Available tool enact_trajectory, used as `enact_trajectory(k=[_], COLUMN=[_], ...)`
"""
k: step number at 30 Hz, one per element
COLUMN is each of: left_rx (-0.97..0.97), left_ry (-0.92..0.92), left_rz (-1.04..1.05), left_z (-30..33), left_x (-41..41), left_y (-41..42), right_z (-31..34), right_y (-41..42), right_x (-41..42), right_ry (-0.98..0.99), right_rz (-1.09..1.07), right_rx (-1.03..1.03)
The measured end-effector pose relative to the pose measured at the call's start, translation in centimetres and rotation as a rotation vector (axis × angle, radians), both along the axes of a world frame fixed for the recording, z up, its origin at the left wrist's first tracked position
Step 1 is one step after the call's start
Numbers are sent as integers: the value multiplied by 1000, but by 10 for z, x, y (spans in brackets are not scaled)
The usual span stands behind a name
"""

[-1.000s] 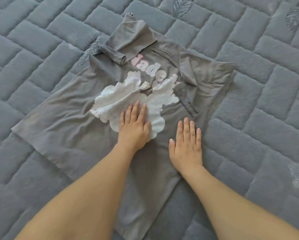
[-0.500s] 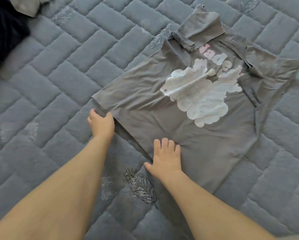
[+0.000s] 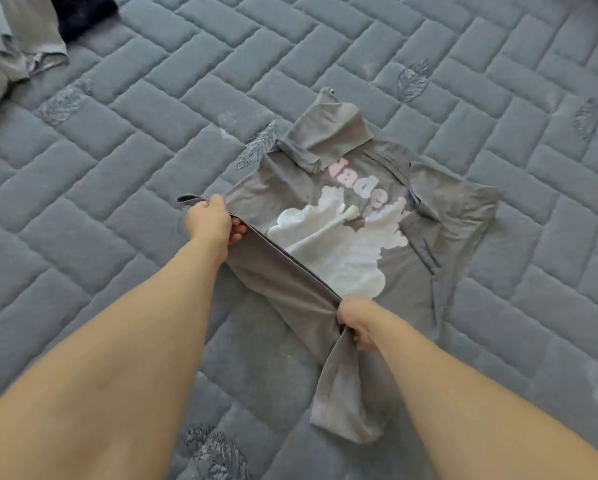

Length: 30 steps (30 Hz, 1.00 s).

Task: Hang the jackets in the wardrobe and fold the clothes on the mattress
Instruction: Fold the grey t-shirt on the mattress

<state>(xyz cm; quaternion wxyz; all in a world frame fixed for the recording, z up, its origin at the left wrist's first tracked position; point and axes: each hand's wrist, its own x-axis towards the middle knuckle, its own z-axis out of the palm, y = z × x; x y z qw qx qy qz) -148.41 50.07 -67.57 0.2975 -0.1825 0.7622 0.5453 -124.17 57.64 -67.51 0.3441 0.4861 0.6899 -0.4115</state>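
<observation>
Grey T-shirt (image 3: 439, 233) spread on quilted grey mattress (image 3: 134, 188), white cloud print and pink letters facing up. Left hand (image 3: 212, 221) grips hem corner, right hand (image 3: 354, 322) grips hem nearer; edge between them lifted, taut. Pale clothes (image 3: 10, 46) and dark garment (image 3: 82, 12) far left.

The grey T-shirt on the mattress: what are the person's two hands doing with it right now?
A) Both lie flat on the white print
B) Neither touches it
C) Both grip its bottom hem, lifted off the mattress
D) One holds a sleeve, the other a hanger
C: the left hand and the right hand each clutch the hem of the grey T-shirt, raised above the mattress.
</observation>
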Motion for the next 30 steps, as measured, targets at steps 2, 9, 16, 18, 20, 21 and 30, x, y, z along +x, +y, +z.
enact_trajectory(k=[2,9,16,18,20,21,30], left_rx=[58,63,-828,-921,-954,-972,-985], left_ry=[41,285,511,715,750,742,722], left_rz=[-23,-123,-886,-814,-772,-781,-787], left_z=[15,46,-78,-108,-119,-117,-112], left_x=[-1,-29,5,15,10,9,12], left_y=[57,229,303,306,309,309,307], right_z=[13,36,-54,-88,-108,-109,-100], right_y=[54,247,329,339,347,346,345], right_x=[1,17,0,10,14,15,10], right_ry=[-66,-121,48,231,336,345,289], right_rz=[-56,-128,25,-49,-114,-102,-99], right_rx=[46,574,963,1118,1203,1196,1127])
